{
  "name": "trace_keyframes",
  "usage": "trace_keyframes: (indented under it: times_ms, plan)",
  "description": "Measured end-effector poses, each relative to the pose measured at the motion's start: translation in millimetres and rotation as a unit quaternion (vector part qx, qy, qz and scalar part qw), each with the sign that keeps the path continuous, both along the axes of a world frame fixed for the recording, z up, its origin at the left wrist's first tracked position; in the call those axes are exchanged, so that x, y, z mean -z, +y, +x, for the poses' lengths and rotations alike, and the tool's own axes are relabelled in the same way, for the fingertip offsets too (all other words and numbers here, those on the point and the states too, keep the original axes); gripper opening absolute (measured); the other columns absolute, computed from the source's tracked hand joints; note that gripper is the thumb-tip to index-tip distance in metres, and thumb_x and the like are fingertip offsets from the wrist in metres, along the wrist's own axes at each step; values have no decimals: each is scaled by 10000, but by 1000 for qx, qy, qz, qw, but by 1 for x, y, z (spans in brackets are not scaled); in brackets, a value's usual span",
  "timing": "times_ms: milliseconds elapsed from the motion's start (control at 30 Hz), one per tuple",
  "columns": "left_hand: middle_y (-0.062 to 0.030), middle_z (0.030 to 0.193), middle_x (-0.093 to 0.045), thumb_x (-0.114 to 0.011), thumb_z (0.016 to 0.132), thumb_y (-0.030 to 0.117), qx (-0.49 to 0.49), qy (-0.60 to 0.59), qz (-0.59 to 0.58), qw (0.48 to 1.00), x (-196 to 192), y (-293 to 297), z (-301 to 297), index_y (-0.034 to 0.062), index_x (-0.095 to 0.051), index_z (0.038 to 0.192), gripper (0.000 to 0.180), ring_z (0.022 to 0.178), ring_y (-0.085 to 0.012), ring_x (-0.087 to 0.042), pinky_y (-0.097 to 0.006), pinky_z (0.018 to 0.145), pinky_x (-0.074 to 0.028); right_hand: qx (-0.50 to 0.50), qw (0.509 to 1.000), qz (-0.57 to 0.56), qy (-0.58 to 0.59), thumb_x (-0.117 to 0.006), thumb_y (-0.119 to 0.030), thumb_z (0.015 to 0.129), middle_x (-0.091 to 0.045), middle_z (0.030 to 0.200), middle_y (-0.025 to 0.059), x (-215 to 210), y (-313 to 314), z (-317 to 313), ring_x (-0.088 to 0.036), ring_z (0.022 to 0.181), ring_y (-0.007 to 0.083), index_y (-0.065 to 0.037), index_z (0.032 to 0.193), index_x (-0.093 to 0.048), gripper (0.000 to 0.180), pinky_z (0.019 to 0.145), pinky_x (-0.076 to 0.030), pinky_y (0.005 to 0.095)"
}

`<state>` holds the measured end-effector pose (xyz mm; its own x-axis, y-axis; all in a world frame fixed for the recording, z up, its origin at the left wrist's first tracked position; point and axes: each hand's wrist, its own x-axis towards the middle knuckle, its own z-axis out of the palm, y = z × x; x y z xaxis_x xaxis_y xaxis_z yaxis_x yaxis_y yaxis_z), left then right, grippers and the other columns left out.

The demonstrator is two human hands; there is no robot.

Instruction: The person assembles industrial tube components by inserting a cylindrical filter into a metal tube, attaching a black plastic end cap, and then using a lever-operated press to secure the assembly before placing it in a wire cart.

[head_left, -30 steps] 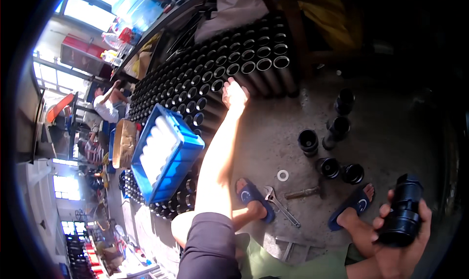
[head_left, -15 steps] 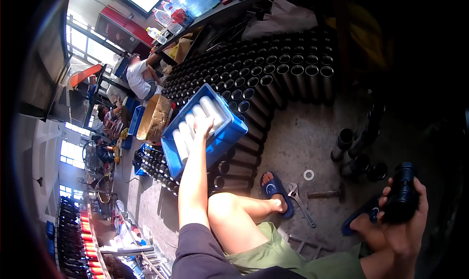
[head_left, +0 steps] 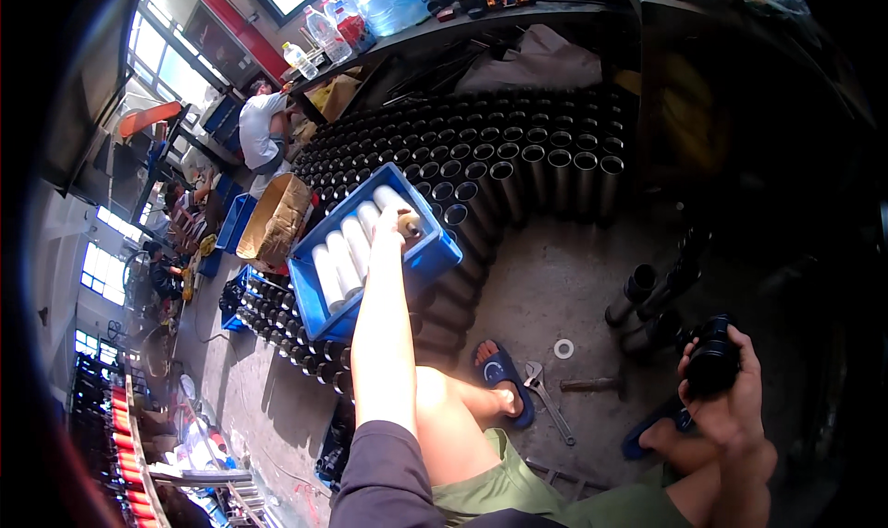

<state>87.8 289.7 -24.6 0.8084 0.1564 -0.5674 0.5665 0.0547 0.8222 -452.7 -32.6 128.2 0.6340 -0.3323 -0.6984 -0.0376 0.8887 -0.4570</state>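
Observation:
A blue plastic crate stands at the left, holding several white cylinders side by side. My left hand reaches into its right end, fingers closed round another white cylinder whose tan end with a dark centre faces me. My palm and fingers hide most of that cylinder. At the lower right, my right hand grips a short, thick black cylindrical part with ringed steps. Its lower side is lost in shadow. Upright black tubes stand on the floor beyond this hand.
Rows of upright dark tubes curve behind the crate. An adjustable wrench, a hammer and a white ring lie on the floor between my feet. A cardboard box sits left; co-workers sit farther back.
My left hand has turned in the crate, and a cylinder's tan end now shows beside it. My right hand, with the black part, appears farther left; the whole view has shifted somewhat.

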Motion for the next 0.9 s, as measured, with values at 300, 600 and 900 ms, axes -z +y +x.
trace_keyframes:
  times_ms: [300, 600, 900]
  plan:
    - [-158, 1206, -670, -685, 876, 207, 204, -150, -370, 894, -87, -7, -44, 27, -570, 1302, 476, 1089, -347, -659, -476, 936, -543, -39, 999, -4, -30, -633, -505, 934, -675, 1040, 55, -18, 18, 11, -679, 907, 174, -104, 1143, -602, 453, 740, -516, 314]
    - [-100, 956, -740, -842, 719, -40, 204, -360, -84, 906, -77, -168, -70, -45, -688, 1022, 339, 850, -187, -719, -293, 776, -582, -8, 999, 47, 22, -607, -491, 932, -671, 1011, 120, 3, 13, 6, -669, 899, 251, -79, 1134, -586, 459, 742, -521, 366]
    - [-155, 1055, -736, -899, 664, 13, 104, -438, 190, 872, 83, -224, 46, -54, -627, 1149, 561, 915, -225, -723, -325, 851, -601, 100, 985, 8, 140, -551, -519, 962, -668, 893, 120, 25, -24, -12, -686, 764, 249, -50, 1237, -543, 544, 612, -563, 378]
